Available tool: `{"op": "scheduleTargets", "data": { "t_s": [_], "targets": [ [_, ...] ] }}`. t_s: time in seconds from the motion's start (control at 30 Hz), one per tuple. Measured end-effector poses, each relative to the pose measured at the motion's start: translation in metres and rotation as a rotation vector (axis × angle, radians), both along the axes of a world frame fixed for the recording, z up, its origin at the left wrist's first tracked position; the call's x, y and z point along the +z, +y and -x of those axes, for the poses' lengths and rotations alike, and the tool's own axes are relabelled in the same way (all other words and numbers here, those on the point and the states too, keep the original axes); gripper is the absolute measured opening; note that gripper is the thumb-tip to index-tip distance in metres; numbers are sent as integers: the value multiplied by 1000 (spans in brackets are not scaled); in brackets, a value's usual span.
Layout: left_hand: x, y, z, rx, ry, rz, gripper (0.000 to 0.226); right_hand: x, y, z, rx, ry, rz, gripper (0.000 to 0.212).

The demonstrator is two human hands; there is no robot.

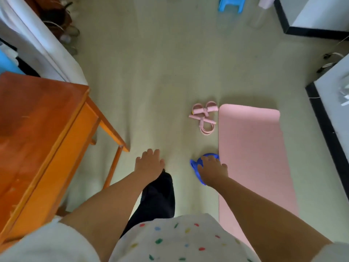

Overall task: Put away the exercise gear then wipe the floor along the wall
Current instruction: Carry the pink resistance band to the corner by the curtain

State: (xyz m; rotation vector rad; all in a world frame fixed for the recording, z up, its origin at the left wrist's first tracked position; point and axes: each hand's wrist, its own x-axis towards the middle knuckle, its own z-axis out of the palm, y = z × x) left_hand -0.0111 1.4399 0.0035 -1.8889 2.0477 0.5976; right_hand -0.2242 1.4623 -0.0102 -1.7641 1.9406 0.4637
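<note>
An orange wooden table (37,129) stands left; a blue plastic stool (231,3) sits far ahead.

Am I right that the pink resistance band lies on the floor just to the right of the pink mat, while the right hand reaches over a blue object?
Not quite: in the head view, the pink resistance band lies on the floor just to the left of the pink mat, not the right. The rest holds: the right hand reaches over a blue object.

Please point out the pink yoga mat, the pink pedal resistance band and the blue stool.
pink yoga mat (251,148): head view, middle of its flat surface.
pink pedal resistance band (204,116): head view, centre where the tubes cross.
blue stool (232,3): head view, its seat edge.
</note>
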Motion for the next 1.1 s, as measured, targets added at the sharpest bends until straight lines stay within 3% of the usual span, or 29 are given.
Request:
{"op": "scheduleTargets", "data": {
  "t_s": [0.23,0.4,0.6,0.83,1.0,1.1],
  "targets": [
    [19,-212,-21,-145,-32,1,42,5,-170,-10,-274,-112,21,40],
    [11,-316,21,-243,-34,-64,43,-1,-243,17,-385,-89,7,40],
    [-13,-409,104,-470,7,-111,41,-26,-332,72,-418,-59,-79,43],
    [-32,-536,158,-445,47,-159,41,-43,-451,137,-416,-83,-165,44],
    [-92,-593,182,-401,31,-289,41,-98,-500,158,-523,-175,-247,44],
    [-187,-614,202,-450,7,-374,39,-188,-516,167,-638,-211,-309,44]
  ]
}}
